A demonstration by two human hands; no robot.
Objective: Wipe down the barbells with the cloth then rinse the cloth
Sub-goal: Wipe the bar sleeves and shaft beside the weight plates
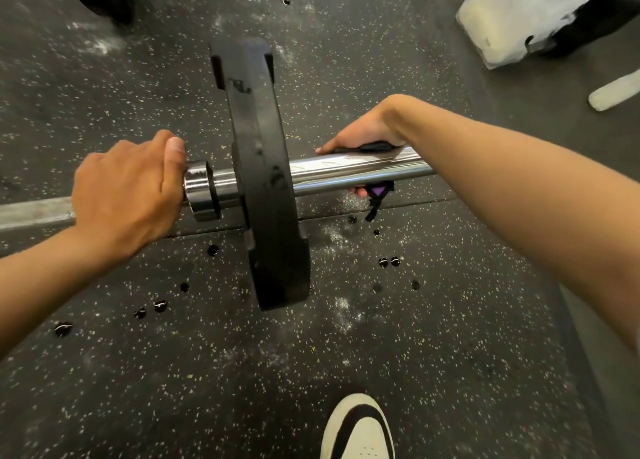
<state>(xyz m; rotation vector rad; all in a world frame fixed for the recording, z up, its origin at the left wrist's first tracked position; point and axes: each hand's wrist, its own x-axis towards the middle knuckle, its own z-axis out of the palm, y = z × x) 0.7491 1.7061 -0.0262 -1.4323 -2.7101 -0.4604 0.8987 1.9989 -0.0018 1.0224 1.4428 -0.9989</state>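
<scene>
Both hands work the barbell (346,171): left hand (124,192) grips its collar, right hand (363,136) wraps the cloth (379,192) around the sleeve (wiping underway); next, slide the cloth outward.

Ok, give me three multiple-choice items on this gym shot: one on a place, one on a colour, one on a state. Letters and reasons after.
1. Where does the left hand rest?
A. on the collar end of the barbell
B. on the floor
C. on the shoe

2. What colour is the weight plate?
A. red
B. black
C. yellow

3. What is the right hand doing?
A. hanging free
B. lying flat on the floor
C. gripping a cloth around the chrome sleeve

Answers: 1 A, its fingers curl over the collar left of the plate. 2 B, the plate is black throughout. 3 C, the thumb lies along the top of the sleeve, and dark and purple cloth shows under it.
</scene>
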